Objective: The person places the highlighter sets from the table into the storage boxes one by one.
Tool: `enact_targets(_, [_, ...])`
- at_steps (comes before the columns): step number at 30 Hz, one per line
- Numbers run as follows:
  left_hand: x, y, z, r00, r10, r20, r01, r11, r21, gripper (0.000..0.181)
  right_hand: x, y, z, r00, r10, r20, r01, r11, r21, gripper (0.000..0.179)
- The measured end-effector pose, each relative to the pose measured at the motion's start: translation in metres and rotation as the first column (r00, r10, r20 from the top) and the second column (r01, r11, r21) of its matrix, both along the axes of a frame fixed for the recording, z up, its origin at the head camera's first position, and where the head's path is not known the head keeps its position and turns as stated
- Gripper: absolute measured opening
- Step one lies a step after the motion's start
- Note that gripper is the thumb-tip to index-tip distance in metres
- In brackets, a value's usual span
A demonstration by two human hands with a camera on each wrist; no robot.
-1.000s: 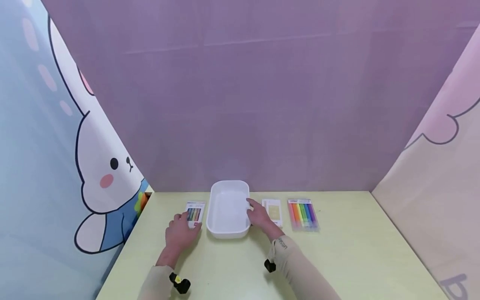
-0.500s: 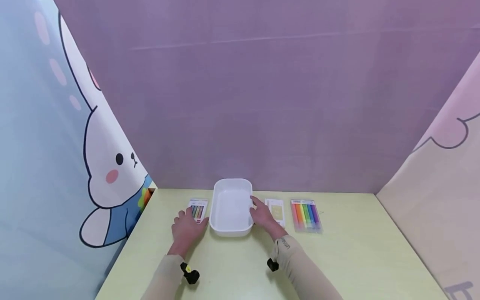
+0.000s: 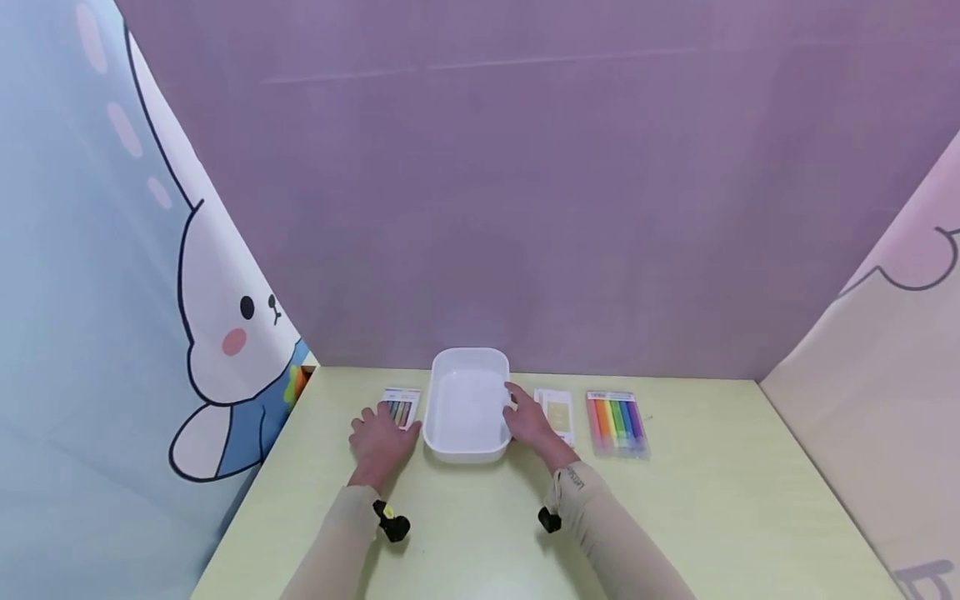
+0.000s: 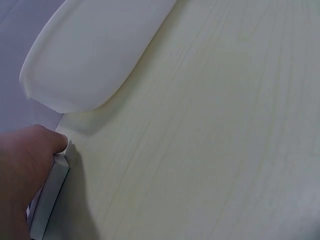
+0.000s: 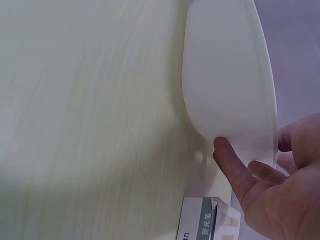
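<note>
A white rectangular plastic tray [image 3: 467, 404] stands on the table against the back wall. To its left my left hand [image 3: 381, 442] lies over a small white box [image 3: 403, 398] printed with coloured sticks, its thumb at the near right corner. In the left wrist view the thumb [image 4: 52, 140] bends over the end of the box [image 4: 50, 197]. On the tray's right side my right hand [image 3: 528, 418] touches the outer wall and rim. The right wrist view shows one fingertip [image 5: 220, 142] against the white wall [image 5: 225, 70], with other fingers partly hidden at the rim.
Right of the right hand lies a white box with a yellowish panel [image 3: 558, 414], partly behind that hand. Farther right is a clear pack of rainbow-coloured pens [image 3: 618, 423]. A purple cloth [image 3: 480, 208] hangs behind the pale table [image 3: 697, 492]; printed cloths flank both sides.
The head view has shifted slightly. The tray and boxes keep their places relative to each other. The right fingers sit slightly farther from the tray's inside; the left hand stays over its box.
</note>
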State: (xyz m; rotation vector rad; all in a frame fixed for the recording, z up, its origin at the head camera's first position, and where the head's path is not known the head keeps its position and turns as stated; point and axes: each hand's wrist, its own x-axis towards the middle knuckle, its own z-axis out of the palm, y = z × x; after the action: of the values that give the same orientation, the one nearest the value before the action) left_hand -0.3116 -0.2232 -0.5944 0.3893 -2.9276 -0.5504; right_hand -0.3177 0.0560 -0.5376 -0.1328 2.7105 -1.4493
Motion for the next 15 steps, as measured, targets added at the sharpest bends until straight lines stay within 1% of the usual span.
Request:
enact_targets(3, [-0.002,0.0,0.001,1.0,-0.009,-0.015,0.009,1.0,0.013,0.088,-0.001,0.0,0.001,1.0,-0.007,0.002,0.007,1.0,0.003,0.053])
enact_targets(7, [-0.001,0.0,0.006,0.999,-0.027,-0.038,0.028,0.999,0.028,0.087,-0.001,0.0,0.001,1.0,-0.023,0.012,0.023,1.0,0.01,0.054])
enact_targets(11, [0.002,-0.001,0.011,0.999,-0.028,-0.027,0.029,0.999,0.038,0.086,-0.002,-0.001,0.0,0.999,-0.025,0.02,0.025,1.0,-0.005,0.054])
enact_targets(15, [0.004,-0.005,0.012,0.999,-0.028,-0.016,0.029,0.997,0.075,0.087,-0.001,-0.003,-0.003,0.999,-0.039,0.03,0.04,0.999,-0.019,0.053])
